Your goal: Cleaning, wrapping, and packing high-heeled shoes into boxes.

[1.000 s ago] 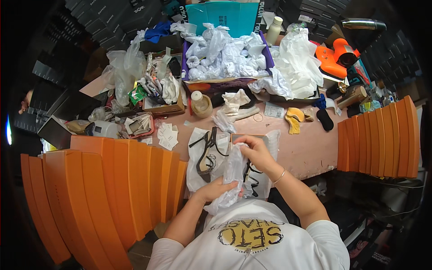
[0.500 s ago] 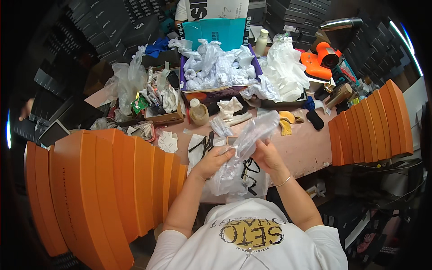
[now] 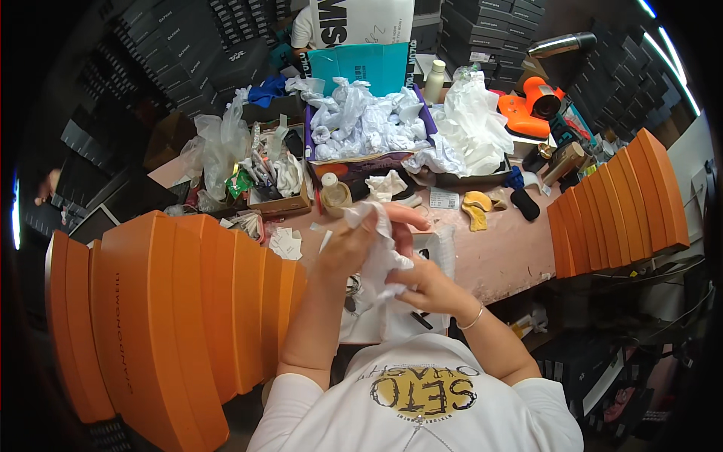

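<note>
A crumpled sheet of white tissue paper (image 3: 380, 264) hangs between my two hands above an open box. My left hand (image 3: 350, 245) is raised, the paper caught in it and draped over its edge, with some fingers stretched to the right. Lower and to the right, my right hand (image 3: 433, 288) pinches the paper's lower part; its fingertips are partly covered. Under my hands, a translucent wrapping sheet (image 3: 446, 260) lines the box's right side. A dark strap-like piece (image 3: 421, 320) shows there, and the rest is hidden by my hands and the paper.
Stacked orange boxes (image 3: 166, 301) rise at my left, more orange boxes (image 3: 625, 207) at my right. Ahead stands a purple box (image 3: 307, 135) of crumpled paper, beside a bottle (image 3: 334, 192). Yellow pieces (image 3: 477, 209) and a black item (image 3: 525, 203) lie right of centre.
The translucent sheet stretched between my hands is no longer held up; white tissue paper is in them now. My left hand has risen, and my right hand has moved down and slightly left.
</note>
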